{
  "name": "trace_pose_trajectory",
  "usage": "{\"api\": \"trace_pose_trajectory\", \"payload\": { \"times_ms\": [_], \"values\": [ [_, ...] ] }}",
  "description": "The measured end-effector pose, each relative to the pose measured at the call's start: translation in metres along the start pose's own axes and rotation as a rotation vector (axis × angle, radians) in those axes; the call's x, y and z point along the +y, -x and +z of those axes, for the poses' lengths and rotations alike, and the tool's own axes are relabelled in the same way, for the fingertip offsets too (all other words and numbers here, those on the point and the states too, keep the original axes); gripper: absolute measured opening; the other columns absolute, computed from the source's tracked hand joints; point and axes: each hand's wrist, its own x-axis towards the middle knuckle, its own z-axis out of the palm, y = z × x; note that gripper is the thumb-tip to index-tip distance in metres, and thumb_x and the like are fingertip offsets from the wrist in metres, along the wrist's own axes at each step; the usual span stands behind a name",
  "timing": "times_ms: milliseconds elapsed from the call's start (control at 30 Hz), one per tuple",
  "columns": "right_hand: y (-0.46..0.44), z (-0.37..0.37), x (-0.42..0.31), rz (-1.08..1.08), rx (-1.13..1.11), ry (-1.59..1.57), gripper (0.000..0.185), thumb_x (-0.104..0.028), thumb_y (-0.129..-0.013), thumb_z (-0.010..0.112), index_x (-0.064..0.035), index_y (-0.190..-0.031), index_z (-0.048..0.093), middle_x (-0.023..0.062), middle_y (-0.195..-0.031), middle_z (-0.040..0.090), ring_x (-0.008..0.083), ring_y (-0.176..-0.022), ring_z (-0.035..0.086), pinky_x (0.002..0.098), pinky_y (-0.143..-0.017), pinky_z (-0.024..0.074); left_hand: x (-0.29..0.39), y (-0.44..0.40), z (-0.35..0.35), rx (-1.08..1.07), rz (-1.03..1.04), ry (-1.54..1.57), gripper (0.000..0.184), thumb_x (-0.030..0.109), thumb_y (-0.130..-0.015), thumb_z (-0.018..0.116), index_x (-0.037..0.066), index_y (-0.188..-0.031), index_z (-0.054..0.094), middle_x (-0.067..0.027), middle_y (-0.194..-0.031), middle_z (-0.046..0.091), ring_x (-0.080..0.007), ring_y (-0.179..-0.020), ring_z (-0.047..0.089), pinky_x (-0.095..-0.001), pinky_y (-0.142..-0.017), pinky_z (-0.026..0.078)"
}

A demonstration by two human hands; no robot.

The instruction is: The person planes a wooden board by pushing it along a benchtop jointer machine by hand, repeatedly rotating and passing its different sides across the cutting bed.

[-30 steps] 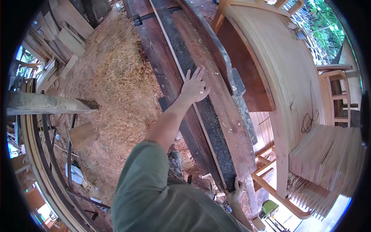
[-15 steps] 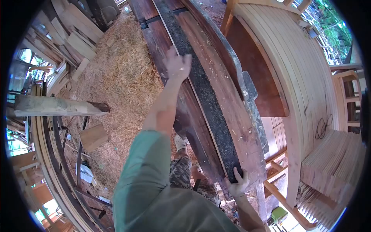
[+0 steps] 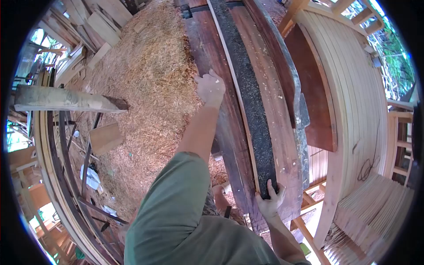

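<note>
A long board (image 3: 254, 95) with a black, speckled upper face and a pale edge lies lengthwise on a wooden workbench (image 3: 282, 154). At its near end, my right hand (image 3: 270, 202) grips the board, fingers spread across the black face and its edge. Farther up, my left hand (image 3: 211, 90) is over the bench's left side, beside the board and apart from it. Its visible fingers are slightly bent and apart, with nothing seen in them; its underside is hidden.
Shavings (image 3: 150, 70) cover the ground to the left. A pale post (image 3: 66, 98) and long timbers (image 3: 46, 154) stand at far left. Right of the bench is slatted furniture (image 3: 360, 88) with a brown panel (image 3: 313, 92); stacked thin boards (image 3: 375, 212) lie nearby.
My left hand has left the board's edge and moved toward the bench's left side. My right hand stays on the board's near end. The view has shifted, moving the bench rightward in frame.
</note>
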Motion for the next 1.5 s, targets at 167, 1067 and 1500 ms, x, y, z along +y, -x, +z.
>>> {"api": "trace_pose_trajectory", "payload": {
  "times_ms": [167,1067,1500],
  "values": [
    [-0.040,0.013,-0.011,-0.029,-0.003,-0.009,0.071,-0.022,-0.061,0.085,-0.0075,-0.130,0.070,0.0206,-0.115,0.053,0.0405,-0.105,0.054,0.0514,-0.091,0.0462,0.002,-0.036,0.006,-0.042,-0.425,0.199,0.064,0.043,-0.108,0.032,-0.006,-0.105,0.073,-0.0285,-0.113,0.070,-0.0428,-0.103,0.072,-0.0510,-0.086,0.059],
    [-0.245,0.086,-0.094,-0.016,0.029,0.054,0.072,-0.023,-0.067,0.081,-0.0133,-0.137,0.068,0.0227,-0.115,0.052,0.0431,-0.111,0.053,0.0510,-0.099,0.0463,0.000,-0.032,0.000,0.020,-0.322,0.131,0.056,0.040,-0.107,0.039,-0.006,-0.097,0.069,-0.0266,-0.107,0.065,-0.0387,-0.095,0.071,-0.0471,-0.083,0.059],
    [-0.322,0.110,-0.107,0.001,-0.037,-0.114,0.074,-0.015,-0.069,0.080,-0.0093,-0.141,0.064,0.0238,-0.130,0.052,0.0409,-0.123,0.055,0.0445,-0.104,0.0485,-0.007,-0.032,-0.003,0.033,-0.314,0.078,0.053,0.042,-0.107,0.040,-0.003,-0.103,0.068,-0.0208,-0.112,0.063,-0.0360,-0.103,0.067,-0.0468,-0.087,0.056]
  ]
}}
